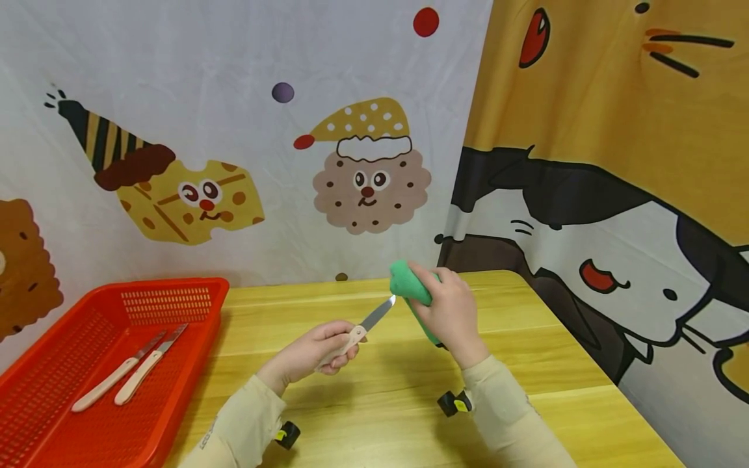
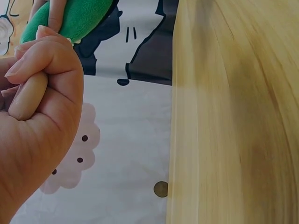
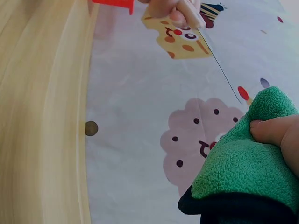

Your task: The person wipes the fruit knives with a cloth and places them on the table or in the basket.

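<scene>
My left hand (image 1: pixel 318 351) grips a knife (image 1: pixel 374 316) by its pale handle, blade slanting up to the right. In the left wrist view the butt of the handle (image 2: pixel 29 97) shows inside the curled fingers. My right hand (image 1: pixel 449 311) holds a folded green cloth (image 1: pixel 411 283) with a dark edge, thumb pressed into it. The blade's tip is right at the cloth's lower left side in the head view. From the right wrist, the cloth (image 3: pixel 250 163) looks fluffy, and the blade appears edge-on as a thin line.
A red plastic basket (image 1: pixel 196 364) with mesh walls stands at the left of the wooden table (image 1: pixel 374 422). Two knives (image 1: pixel 137 367) with pale handles lie in it, side by side. Behind the table hangs a printed cartoon curtain (image 1: pixel 234 78).
</scene>
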A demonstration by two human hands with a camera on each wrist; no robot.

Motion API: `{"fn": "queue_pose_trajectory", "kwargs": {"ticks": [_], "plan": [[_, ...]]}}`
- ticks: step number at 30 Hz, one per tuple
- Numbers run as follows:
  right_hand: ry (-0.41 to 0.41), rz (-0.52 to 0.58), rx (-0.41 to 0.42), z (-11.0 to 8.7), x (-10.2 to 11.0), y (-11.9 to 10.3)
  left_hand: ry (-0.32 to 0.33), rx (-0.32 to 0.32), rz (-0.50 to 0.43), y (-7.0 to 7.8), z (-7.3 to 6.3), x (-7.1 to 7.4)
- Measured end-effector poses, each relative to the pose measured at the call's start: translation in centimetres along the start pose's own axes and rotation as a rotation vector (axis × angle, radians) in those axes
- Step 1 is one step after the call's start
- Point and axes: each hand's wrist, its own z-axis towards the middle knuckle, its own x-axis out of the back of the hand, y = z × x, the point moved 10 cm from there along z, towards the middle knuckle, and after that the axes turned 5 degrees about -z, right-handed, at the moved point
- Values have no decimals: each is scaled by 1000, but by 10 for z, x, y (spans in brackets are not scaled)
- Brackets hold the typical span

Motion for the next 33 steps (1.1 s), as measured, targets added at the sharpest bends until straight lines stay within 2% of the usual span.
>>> {"fn": "queue_pose_trajectory", "kwargs": {"ticks": [8,16,20,25,33], "plan": [[-12,13,-61,-2,6,12,-6,-16,-10,4,-4,1],[1,53,-67,-3,16,8,31,-16,-33,7,-7,8],[21,70,-15,-3,19,-3,43,-19,-40,8,-6,10],[19,103,53,-7,15,-26,25,-51,-58,9,-3,7],[-51,101,134,-15,-3,-61,32,-72,-18,8,0,5]]}}
